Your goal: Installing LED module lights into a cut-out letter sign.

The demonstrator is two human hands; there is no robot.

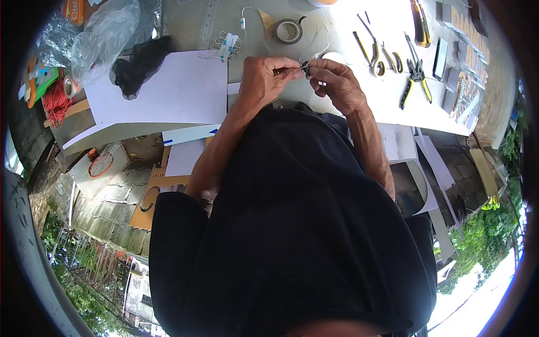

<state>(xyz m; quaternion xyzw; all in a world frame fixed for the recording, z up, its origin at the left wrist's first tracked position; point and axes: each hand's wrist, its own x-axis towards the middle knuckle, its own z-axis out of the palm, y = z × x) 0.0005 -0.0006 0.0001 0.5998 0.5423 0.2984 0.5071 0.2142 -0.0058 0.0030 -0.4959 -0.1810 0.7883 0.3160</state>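
Note:
My left hand (265, 80) is closed in a pinch on thin wire ends (303, 68) above the near side of the table. Close against it, my right hand (341, 85) pinches a small dark piece (307, 68) at the same spot; whether it is tape or part of the wire I cannot make out. The fingertips of both hands nearly touch. Beyond them lies a roll of grey-black tape (288, 32) with its end loose. To the left of the tape rests a bundle of thin white wires with small blue-and-white parts (228, 47).
At right lie scissors (375, 56), yellow-black pliers (416, 81), a yellow utility knife (420, 25) and raised block letters (469, 45). White sheets (163, 90), black mesh cloth (137, 67), clear plastic bags (109, 36) and red cord (56, 104) occupy the left. A ruler (208, 25) lies at the back.

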